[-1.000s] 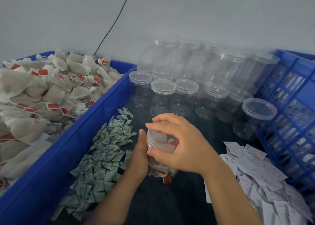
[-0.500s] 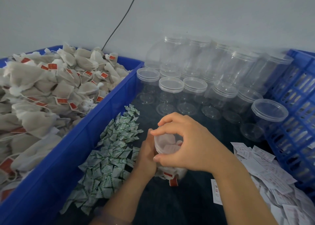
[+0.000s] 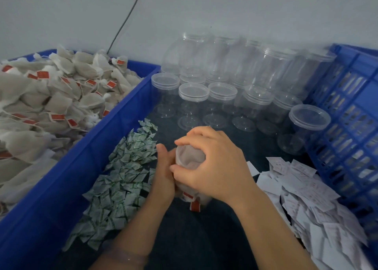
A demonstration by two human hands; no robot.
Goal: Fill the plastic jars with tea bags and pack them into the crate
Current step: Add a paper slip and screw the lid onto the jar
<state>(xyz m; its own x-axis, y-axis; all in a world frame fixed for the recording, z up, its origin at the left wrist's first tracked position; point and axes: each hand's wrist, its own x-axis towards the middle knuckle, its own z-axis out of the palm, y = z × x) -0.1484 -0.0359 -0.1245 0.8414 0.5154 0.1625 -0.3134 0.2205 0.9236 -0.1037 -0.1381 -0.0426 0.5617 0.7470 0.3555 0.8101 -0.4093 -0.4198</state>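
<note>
A clear plastic jar (image 3: 189, 158) packed with tea bags stands on the dark table in the middle of the view. My left hand (image 3: 164, 174) holds its side from the left. My right hand (image 3: 212, 163) curls over its top, fingers and thumb round the rim; whether a lid is on it is hidden. Red tags (image 3: 194, 205) show at the jar's base. Loose tea bags (image 3: 51, 104) fill the blue bin (image 3: 86, 163) at left. Several lidded empty jars (image 3: 193, 100) stand behind. The blue slotted crate (image 3: 347, 126) is at right.
A heap of small green-and-white sachets (image 3: 124, 175) lies left of the jar. White paper slips (image 3: 306, 198) are piled at the right, against the crate. A black cable (image 3: 124, 22) runs down the grey wall behind the bin.
The view has shifted slightly. My right hand has turned a little over the jar's top; my left hand keeps its hold on the side. The jar stays where it was.
</note>
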